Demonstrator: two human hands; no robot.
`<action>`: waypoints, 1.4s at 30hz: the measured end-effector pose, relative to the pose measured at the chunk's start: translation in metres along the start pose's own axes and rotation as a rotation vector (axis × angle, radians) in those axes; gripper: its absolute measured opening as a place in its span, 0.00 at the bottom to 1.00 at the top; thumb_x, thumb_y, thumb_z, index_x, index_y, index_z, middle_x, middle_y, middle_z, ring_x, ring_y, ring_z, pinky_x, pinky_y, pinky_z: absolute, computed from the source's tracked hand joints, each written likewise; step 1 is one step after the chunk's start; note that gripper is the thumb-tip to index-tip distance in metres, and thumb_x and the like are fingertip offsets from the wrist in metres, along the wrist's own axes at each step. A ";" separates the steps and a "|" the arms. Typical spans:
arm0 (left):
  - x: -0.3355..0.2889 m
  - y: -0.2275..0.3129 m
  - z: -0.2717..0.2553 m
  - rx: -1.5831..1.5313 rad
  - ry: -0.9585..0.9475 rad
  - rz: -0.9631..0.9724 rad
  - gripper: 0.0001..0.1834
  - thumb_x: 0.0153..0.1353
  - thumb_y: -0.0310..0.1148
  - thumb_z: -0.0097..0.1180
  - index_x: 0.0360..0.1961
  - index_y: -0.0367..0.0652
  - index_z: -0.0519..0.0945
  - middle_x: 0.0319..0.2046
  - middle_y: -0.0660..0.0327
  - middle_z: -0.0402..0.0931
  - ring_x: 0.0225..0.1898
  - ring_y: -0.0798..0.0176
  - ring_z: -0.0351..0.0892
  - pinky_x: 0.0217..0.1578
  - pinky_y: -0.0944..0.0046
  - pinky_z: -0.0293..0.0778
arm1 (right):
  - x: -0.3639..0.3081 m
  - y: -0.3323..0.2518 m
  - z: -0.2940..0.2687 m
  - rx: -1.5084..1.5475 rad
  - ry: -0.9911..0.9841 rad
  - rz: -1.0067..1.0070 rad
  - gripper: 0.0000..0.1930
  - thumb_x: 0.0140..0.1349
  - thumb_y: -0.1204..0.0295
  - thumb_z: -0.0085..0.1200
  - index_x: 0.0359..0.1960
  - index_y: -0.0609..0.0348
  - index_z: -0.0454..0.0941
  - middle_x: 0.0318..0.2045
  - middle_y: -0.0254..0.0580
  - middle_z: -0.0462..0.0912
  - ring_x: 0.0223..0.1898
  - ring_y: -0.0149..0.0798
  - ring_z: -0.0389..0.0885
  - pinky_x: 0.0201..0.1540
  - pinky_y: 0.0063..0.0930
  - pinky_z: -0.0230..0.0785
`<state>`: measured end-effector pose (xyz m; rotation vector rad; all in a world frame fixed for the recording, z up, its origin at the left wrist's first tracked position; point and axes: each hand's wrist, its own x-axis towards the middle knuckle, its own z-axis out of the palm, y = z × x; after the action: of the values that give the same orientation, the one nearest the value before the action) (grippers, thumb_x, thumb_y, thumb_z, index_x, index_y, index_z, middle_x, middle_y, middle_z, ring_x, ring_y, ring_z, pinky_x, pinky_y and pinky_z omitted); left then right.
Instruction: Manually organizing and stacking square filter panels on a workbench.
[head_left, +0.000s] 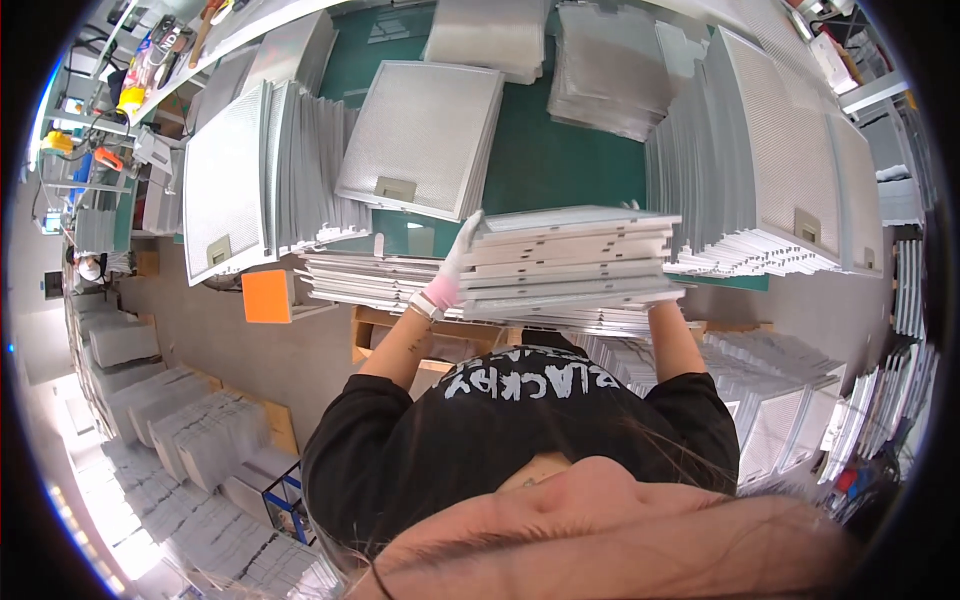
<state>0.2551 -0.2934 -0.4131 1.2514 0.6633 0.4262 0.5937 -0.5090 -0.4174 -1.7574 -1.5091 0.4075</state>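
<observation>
A stack of flat silver mesh filter panels (pixel 570 262) is held between my hands just in front of my chest, its slotted frame edges facing me. My left hand (pixel 456 278), in a white and pink glove, is closed on the stack's left end. At the right end my right hand (pixel 662 304) supports the same stack; most of its fingers are hidden by the panels. More panels (pixel 385 278) lie in a pile just below the held stack. Beyond them, a short pile of mesh panels (pixel 425 135) with a small latch plate rests on the green table mat (pixel 570 165).
Long rows of upright panels stand at the left (pixel 228 185) and right (pixel 790 150) of the table. Clear plastic sheets (pixel 610 75) are piled at the back. An orange block (pixel 266 296) sits by the left edge. Many stacked panels (pixel 210 425) fill the floor behind me.
</observation>
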 end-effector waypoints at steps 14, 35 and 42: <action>0.009 -0.027 0.009 1.006 -0.015 0.574 0.21 0.61 0.39 0.67 0.56 0.49 0.83 0.56 0.58 0.81 0.63 0.47 0.74 0.68 0.46 0.64 | 0.021 -0.001 -0.026 -0.437 0.044 -0.384 0.25 0.59 0.63 0.67 0.58 0.55 0.79 0.54 0.40 0.84 0.62 0.49 0.77 0.77 0.39 0.57; 0.003 -0.024 -0.017 1.032 -0.114 0.621 0.59 0.55 0.34 0.74 0.78 0.39 0.45 0.76 0.42 0.51 0.75 0.45 0.58 0.77 0.47 0.50 | -0.023 0.023 0.028 0.220 -0.019 0.139 0.47 0.58 0.63 0.69 0.77 0.51 0.54 0.74 0.35 0.63 0.69 0.40 0.69 0.76 0.35 0.58; -0.004 0.001 -0.005 1.132 -0.079 0.699 0.58 0.53 0.38 0.75 0.78 0.42 0.50 0.78 0.42 0.49 0.77 0.44 0.54 0.76 0.43 0.50 | -0.017 0.029 0.032 0.167 -0.035 0.100 0.47 0.58 0.64 0.69 0.77 0.51 0.55 0.73 0.35 0.64 0.69 0.40 0.70 0.76 0.35 0.58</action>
<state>0.2492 -0.2924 -0.4119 2.5903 0.3517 0.5849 0.5881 -0.5137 -0.4631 -1.7060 -1.3734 0.6003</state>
